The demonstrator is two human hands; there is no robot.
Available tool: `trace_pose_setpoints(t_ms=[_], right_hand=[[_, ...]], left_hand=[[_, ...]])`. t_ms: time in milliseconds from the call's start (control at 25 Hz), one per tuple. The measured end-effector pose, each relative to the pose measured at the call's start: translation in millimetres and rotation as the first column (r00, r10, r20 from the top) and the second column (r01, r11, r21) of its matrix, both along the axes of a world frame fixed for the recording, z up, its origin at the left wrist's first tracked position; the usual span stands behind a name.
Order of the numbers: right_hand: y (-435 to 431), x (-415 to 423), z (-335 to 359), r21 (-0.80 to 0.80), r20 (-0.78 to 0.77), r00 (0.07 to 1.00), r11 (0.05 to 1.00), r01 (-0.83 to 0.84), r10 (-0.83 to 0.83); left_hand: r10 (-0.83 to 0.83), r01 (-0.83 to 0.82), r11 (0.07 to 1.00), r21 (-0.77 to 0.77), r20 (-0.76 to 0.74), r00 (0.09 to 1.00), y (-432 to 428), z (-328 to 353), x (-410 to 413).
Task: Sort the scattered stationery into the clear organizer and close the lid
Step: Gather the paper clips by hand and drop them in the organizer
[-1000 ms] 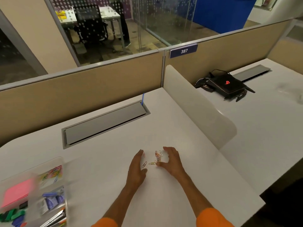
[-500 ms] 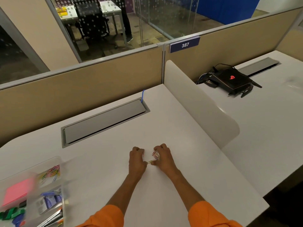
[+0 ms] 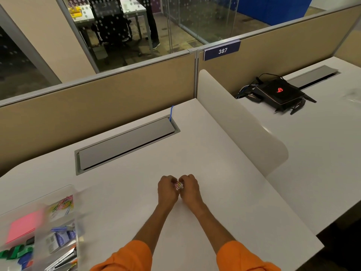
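Observation:
A small bunch of coloured paper clips (image 3: 178, 185) sits between my two hands in the middle of the white desk. My left hand (image 3: 167, 189) and my right hand (image 3: 189, 189) are pressed together with fingers curled round the bunch. The clear organizer (image 3: 75, 189) lies open at the lower left, blurred. It holds more paper clips (image 3: 63, 204), pink sticky notes (image 3: 24, 225), binder clips (image 3: 16, 253) and other small items.
A grey cable hatch (image 3: 127, 144) is set in the desk behind my hands. A white curved divider (image 3: 240, 122) stands to the right, with a black router (image 3: 279, 92) on the neighbouring desk. Beige partition panels close the far side.
My hands have come together from apart, sweeping the loose clips into one bunch between the curled fingers. The view has tilted slightly.

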State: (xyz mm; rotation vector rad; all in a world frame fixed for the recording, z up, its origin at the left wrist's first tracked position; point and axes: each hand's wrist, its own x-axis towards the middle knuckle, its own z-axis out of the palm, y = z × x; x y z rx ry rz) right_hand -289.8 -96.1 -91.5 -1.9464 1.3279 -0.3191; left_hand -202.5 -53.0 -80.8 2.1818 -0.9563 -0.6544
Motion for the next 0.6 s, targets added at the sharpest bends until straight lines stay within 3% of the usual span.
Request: trace_pose_setpoints(t_ms=[600], right_hand=[[-6.4, 10.3, 2.0, 0.139, 0.081, 0.982, 0.978, 0.159, -0.171]], left_hand=[[0.106, -0.094, 0.994, 0.062, -0.231, 0.967, -4.3, 1.0, 11.2]])
